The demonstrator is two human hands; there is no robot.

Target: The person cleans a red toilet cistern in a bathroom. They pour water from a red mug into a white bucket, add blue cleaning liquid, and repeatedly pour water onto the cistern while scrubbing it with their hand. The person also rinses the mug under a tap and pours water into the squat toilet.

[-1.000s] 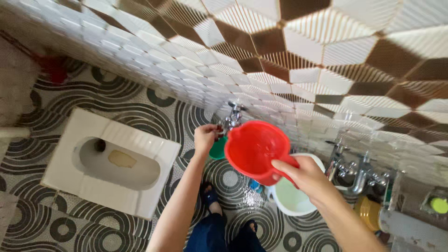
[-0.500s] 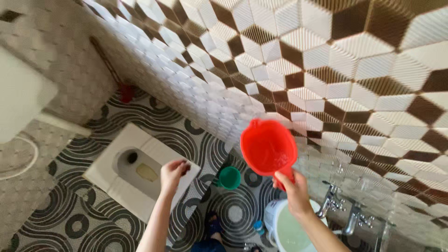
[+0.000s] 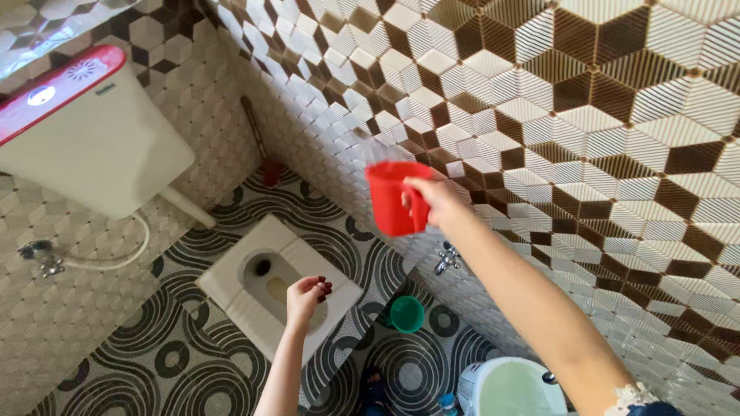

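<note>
My right hand point(image 3: 433, 198) grips a red plastic mug point(image 3: 393, 196) by its handle, raised high and held close to the brown-and-white tiled wall point(image 3: 555, 115). A faint splash of water shows just above its rim. My left hand point(image 3: 307, 297) hangs lower with its fingers loosely curled and nothing in it, above the white squat toilet pan point(image 3: 231, 285) set in the patterned floor. A white bucket point(image 3: 472, 393) of water stands at the bottom right, below my right arm.
A small green mug point(image 3: 406, 313) sits on the floor under a wall tap point(image 3: 445, 259). A white cistern with a red lid point(image 3: 85, 139) hangs at upper left, with a hose and valve point(image 3: 46, 260) below. A red-headed brush point(image 3: 266, 166) leans in the far corner.
My right hand has lifted the red mug higher and swung it left toward the wall. My left hand left the tap and dropped away. The view has tilted up, bringing the cistern into sight.
</note>
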